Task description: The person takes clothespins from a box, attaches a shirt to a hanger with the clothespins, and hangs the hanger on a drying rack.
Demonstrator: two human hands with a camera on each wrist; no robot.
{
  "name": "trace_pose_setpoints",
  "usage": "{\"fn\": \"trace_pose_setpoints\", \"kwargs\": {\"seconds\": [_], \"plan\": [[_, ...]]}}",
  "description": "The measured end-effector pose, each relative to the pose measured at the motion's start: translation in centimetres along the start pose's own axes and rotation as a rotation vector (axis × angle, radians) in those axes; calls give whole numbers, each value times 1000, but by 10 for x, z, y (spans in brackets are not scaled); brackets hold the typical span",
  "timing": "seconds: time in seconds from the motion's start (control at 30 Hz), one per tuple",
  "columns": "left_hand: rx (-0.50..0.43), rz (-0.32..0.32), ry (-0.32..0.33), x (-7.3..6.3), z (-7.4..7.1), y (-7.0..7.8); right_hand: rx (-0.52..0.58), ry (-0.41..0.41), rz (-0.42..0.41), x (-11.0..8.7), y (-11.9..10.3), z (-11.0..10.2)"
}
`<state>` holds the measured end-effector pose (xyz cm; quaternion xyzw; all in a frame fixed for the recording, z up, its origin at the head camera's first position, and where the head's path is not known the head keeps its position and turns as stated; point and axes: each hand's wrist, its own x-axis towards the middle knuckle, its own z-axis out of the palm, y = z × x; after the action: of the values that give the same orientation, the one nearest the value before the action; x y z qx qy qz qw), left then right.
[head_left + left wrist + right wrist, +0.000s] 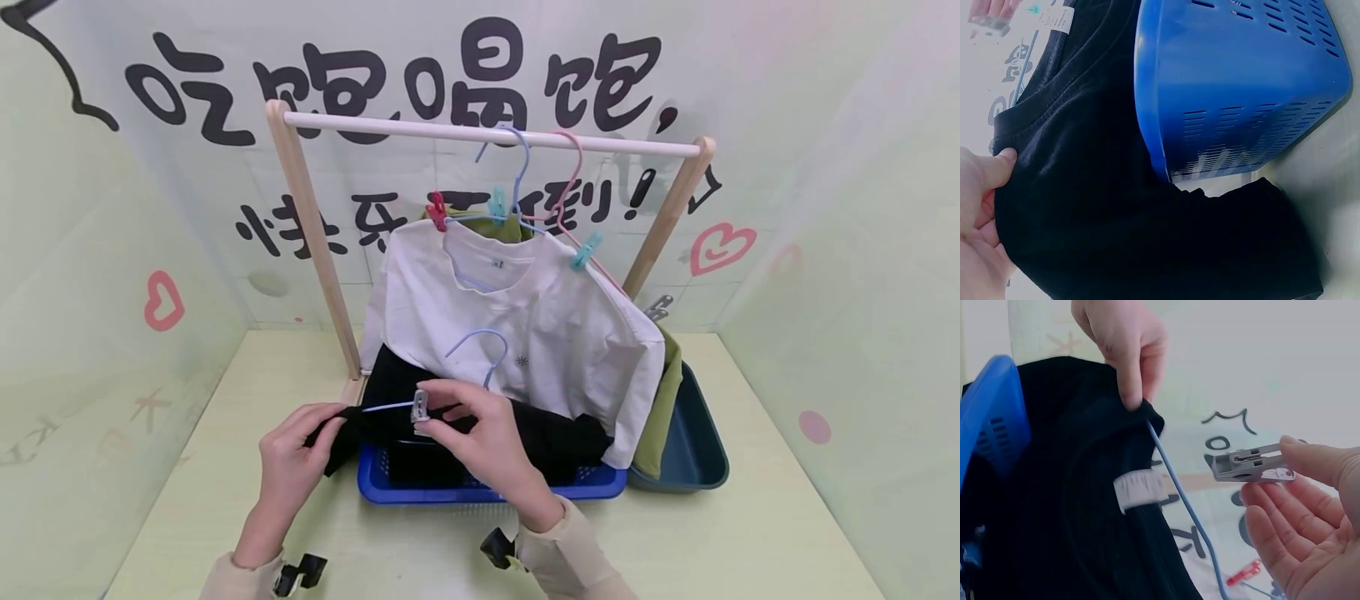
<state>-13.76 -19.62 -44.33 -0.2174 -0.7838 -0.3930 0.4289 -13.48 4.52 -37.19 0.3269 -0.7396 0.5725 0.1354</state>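
Note:
My left hand [294,446] pinches the black shirt [1085,187] near its collar, where one arm of a blue hanger [1188,509] runs inside the neck. The hanger's hook stands up in front of a white shirt [480,308]. Between thumb and fingers, my right hand [483,433] holds a grey clothespin [1250,464], close to the hanger's arm in the head view and apart from the black cloth in the right wrist view. A white label [1140,489] shows inside the black collar. Much of the black shirt lies over a blue basket [487,496].
A rack with a white bar [420,127] stands behind, bearing the white shirt and a green garment [663,408] on hangers. A red clothespin [437,211] and a teal clothespin [587,251] grip the white shirt's shoulders. At the right sits a dark teal bin [701,433].

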Motion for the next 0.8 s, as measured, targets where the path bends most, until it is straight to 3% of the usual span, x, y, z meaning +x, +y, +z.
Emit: {"fn": "trace_pose_setpoints", "kwargs": {"seconds": [0.23,0.43,0.8], "plan": [[7,-1,-3,0,-2,1,51,13,-58,13,1,23],[3,2,-7,-1,-3,2,74,46,-33,22,3,39],[-23,21,5,-1,-3,3,-199,35,-186,32,7,55]]}}
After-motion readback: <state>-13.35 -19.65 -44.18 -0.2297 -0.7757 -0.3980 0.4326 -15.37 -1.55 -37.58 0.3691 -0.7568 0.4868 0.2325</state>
